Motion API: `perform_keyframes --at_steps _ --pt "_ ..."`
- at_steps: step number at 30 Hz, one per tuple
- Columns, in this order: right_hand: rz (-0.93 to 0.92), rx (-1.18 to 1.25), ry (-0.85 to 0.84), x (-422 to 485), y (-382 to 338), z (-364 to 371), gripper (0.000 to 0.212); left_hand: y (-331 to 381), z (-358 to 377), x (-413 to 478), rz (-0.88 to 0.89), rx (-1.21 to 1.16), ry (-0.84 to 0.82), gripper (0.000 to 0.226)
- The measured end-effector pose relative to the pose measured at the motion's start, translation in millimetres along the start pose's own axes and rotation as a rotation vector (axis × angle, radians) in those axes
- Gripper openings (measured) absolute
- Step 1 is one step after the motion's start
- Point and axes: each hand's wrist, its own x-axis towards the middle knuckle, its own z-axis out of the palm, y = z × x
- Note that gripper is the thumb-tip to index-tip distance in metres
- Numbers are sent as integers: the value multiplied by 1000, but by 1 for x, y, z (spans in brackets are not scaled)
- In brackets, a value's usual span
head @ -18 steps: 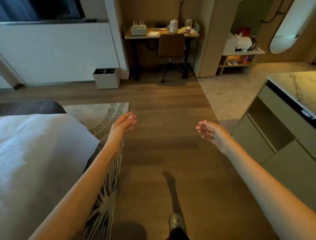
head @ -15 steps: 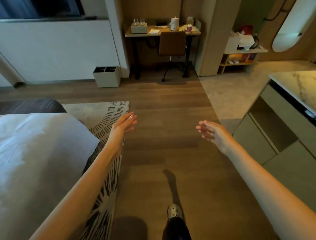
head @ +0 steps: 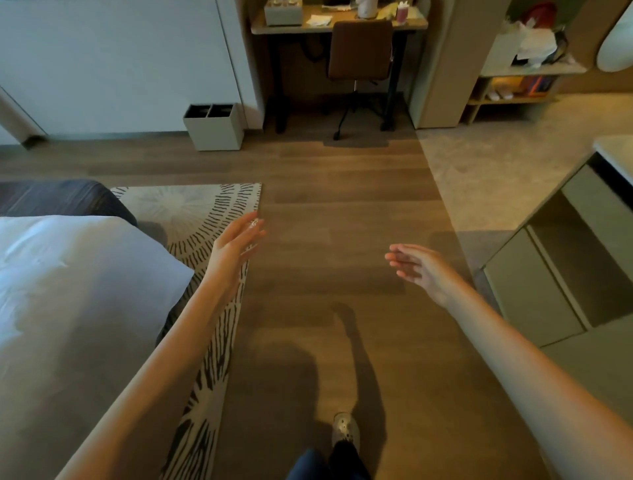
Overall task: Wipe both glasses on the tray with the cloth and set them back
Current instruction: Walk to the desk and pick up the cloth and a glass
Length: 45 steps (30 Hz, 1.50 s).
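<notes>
A pale box-like tray (head: 283, 14) stands at the left end of the wooden desk (head: 339, 27) far across the room, at the frame's top edge. Glasses (head: 282, 3) in it are barely visible and cut off by the frame. A white cloth or paper (head: 318, 20) lies on the desk beside it. My left hand (head: 236, 245) and my right hand (head: 419, 269) are stretched out over the wooden floor, fingers apart, holding nothing, several metres short of the desk.
A brown chair (head: 359, 44) is tucked under the desk. A pale bin (head: 214, 126) stands by the wall at left. A bed (head: 68, 291) and patterned rug (head: 205, 219) lie on my left, a cabinet (head: 565, 274) on my right, a shelf unit (head: 513, 78) far right.
The view has moved forward towards the desk and tilted down, so the desk now sits at the top edge. My foot has stepped ahead. Both hands stay open and empty.
</notes>
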Motion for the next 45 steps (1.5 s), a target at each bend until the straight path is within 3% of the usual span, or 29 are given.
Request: perform_keyframes --at_steps 11,19,27,45 --pt "48 -84 -34 106 -31 29 21 -6 -17 97 -55 -45 82 28" --pt "6 -56 -11 204 -89 72 18 12 -27 213 -82 -41 33 36" --pt "-26 -28 31 282 -140 80 19 35 -4 320 -145 -84 -4 36" --pt "3 -24 -43 494 -259 60 17 74 54 534 -158 -71 46 42"
